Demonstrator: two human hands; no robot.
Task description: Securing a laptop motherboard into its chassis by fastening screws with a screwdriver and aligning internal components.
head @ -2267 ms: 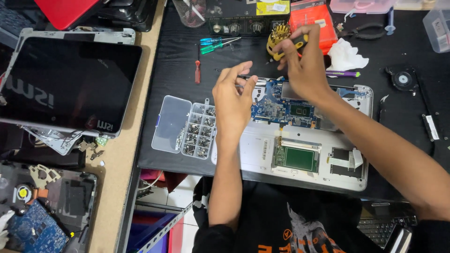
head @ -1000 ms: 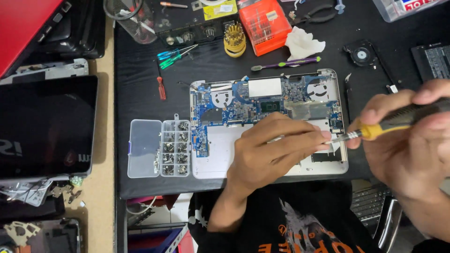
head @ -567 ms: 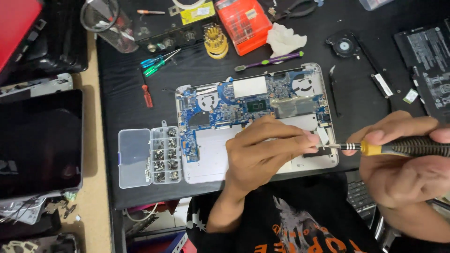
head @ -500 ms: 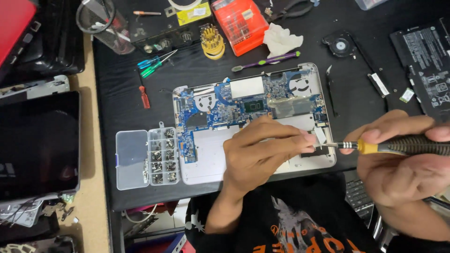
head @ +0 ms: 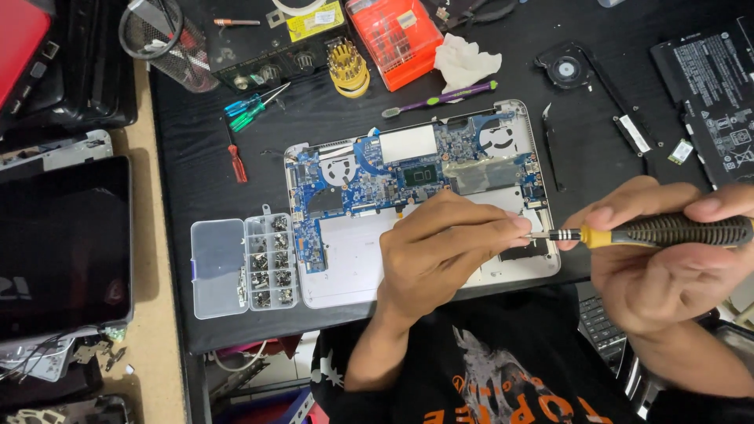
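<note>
Head view: the right hand (head: 667,275) grips a screwdriver with a yellow collar and black ribbed handle (head: 652,231) level, fingers clamped on it. The left hand (head: 444,251) pinches its metal tip — steadying it — above the opened silver laptop base with blue circuit board (head: 408,177) on the black worktop (head: 204,180).

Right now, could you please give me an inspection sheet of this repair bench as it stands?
Surface: black mat on a tan bench.
Job's things: opened laptop base, blue board exposed; screwdriver held level, tip at the left fingertips.
Clutter: screw box open; orange case; yellow bit holder; toothbrush; small screwdrivers; fan; battery.
Grippers: left hand pinches at the screwdriver tip; right hand grips the handle.
Cables: thin wires at the lower left edge.
Surroundings: dark laptop screen at left; mesh cup.
</note>
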